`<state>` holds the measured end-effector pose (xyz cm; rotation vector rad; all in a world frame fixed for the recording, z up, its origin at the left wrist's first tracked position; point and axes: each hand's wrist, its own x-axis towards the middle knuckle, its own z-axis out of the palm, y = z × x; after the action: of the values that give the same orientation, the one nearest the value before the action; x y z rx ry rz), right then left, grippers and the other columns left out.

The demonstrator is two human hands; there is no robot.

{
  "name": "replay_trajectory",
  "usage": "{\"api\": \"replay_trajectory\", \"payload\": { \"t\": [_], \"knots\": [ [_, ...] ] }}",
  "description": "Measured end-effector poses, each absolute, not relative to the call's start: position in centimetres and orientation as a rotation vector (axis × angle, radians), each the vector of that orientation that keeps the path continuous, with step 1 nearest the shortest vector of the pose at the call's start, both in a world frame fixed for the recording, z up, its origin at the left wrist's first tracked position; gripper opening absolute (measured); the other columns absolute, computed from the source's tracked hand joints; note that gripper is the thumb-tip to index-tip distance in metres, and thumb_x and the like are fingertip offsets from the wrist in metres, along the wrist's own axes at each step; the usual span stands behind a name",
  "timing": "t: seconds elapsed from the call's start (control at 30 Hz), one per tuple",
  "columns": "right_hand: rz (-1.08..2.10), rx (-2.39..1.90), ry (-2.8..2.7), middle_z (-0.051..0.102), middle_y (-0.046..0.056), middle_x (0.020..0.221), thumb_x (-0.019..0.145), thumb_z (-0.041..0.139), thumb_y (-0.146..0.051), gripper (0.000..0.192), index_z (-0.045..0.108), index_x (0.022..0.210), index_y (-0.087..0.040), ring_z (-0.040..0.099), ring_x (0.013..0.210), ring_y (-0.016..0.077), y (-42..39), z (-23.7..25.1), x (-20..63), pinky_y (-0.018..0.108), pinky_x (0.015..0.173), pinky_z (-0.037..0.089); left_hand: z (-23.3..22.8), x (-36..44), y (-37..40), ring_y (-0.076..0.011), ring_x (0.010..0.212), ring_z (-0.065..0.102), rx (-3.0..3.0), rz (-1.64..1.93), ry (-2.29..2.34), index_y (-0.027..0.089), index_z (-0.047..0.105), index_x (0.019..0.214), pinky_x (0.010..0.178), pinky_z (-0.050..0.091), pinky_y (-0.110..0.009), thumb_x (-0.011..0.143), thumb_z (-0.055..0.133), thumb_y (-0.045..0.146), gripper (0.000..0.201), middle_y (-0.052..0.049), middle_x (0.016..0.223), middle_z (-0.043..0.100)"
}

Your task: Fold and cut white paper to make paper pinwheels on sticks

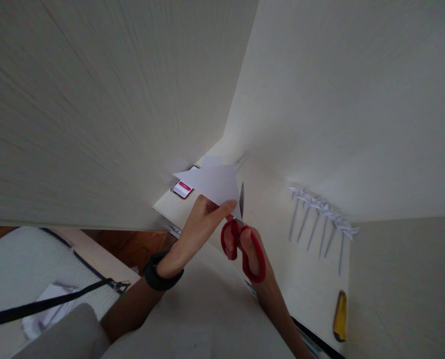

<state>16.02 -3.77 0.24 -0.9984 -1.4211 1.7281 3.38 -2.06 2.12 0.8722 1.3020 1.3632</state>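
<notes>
Clearly my left hand [202,214] fingers pinch the thin, floppy white paper [213,183] near its lower edge, while my right hand [250,249] fingers fill the red scissors [242,239] loops.

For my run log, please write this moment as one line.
left hand: holds white paper | right hand: in red scissors, blade at paper edge | desk: row of paper pinwheels, yellow cutter

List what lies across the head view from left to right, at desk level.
Black strap → black wristband on the left hand → white paper → red scissors in the right hand → row of folded paper pinwheels → yellow utility knife.
</notes>
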Motion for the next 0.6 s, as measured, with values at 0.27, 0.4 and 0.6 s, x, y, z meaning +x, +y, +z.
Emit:
{"api": "replay_trajectory", "payload": {
  "t": [0.27, 0.4, 0.6],
  "knots": [
    [1.739, -1.039, -1.479, 0.042, -0.003, 0.051, 0.073, 0.039, -0.085, 0.065, 0.045, 0.066, -0.021, 0.040, 0.044, 0.0101, -3.09, -0.70, 16.22, 0.025, 0.043, 0.033, 1.75, 3.32, -2.09, -0.0139, 0.066, 0.056, 0.842, 1.407, 1.307, 0.018, 0.059, 0.075, 0.061, 0.046, -0.024, 0.073, 0.066, 0.031, 0.015, 0.002, 0.071, 0.059],
    [1.711, -1.091, -1.523, 0.041, -0.003, 0.054, 0.070, 0.038, -0.088, 0.068, 0.045, 0.068, -0.021, 0.043, 0.045, 0.0107, -3.19, -0.62, 16.28, 0.025, 0.044, 0.034, 1.71, 3.44, -2.17, -0.0147, 0.074, 0.059, 0.812, 1.484, 1.338, 0.019, 0.060, 0.084, 0.068, 0.048, -0.024, 0.074, 0.066, 0.030, 0.016, 0.001, 0.079, 0.064],
    [1.702, -1.084, -1.458, 0.042, -0.003, 0.053, 0.077, 0.038, -0.082, 0.063, 0.046, 0.066, -0.021, 0.039, 0.044, 0.0097, -3.60, 0.19, 16.14, 0.026, 0.047, 0.033, 1.99, 3.69, -2.16, -0.0139, 0.071, 0.059, 0.800, 1.503, 1.365, 0.019, 0.060, 0.084, 0.065, 0.050, -0.023, 0.073, 0.066, 0.029, 0.017, 0.002, 0.077, 0.063]
  ]
}}
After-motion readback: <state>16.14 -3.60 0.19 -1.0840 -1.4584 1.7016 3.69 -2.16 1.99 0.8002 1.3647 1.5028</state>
